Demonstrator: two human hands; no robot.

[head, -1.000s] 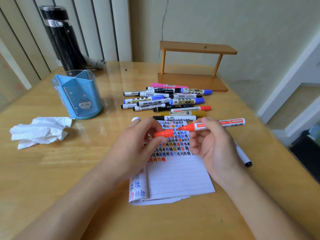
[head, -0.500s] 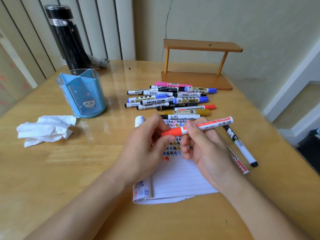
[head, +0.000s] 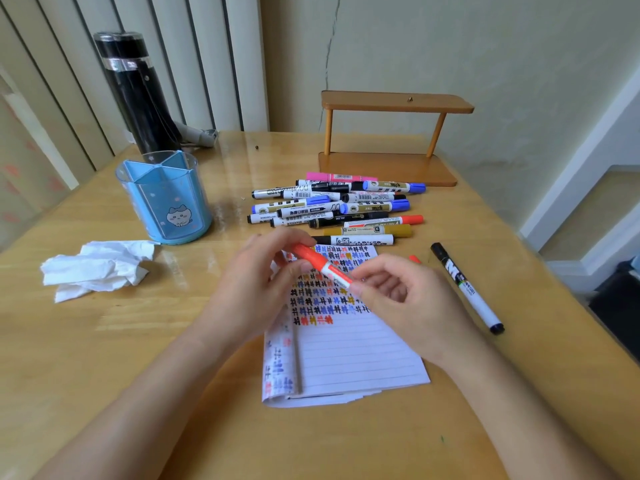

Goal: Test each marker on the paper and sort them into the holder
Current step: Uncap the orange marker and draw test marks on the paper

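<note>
Both hands hold one capped red marker [head: 320, 265] above the lined paper [head: 349, 355], which carries rows of coloured test marks. My left hand [head: 256, 292] grips the red cap end between thumb and fingers. My right hand [head: 401, 303] pinches the white barrel end. The marker slants from upper left to lower right. The blue divided holder [head: 166, 199] stands at the left, apart from both hands, and I see no markers inside it. A pile of several markers [head: 336, 206] lies beyond the paper.
A black-capped marker [head: 467, 287] lies alone right of the paper, and a red bit [head: 414, 259] shows behind my right hand. A crumpled tissue [head: 97, 265] sits left. A black flask [head: 138, 95] and a wooden stand [head: 391, 136] stand at the back.
The cap, apart from the marker a second ago, is now on it. The marker has turned from nearly level to slanting down right, with the capped end moved left.
</note>
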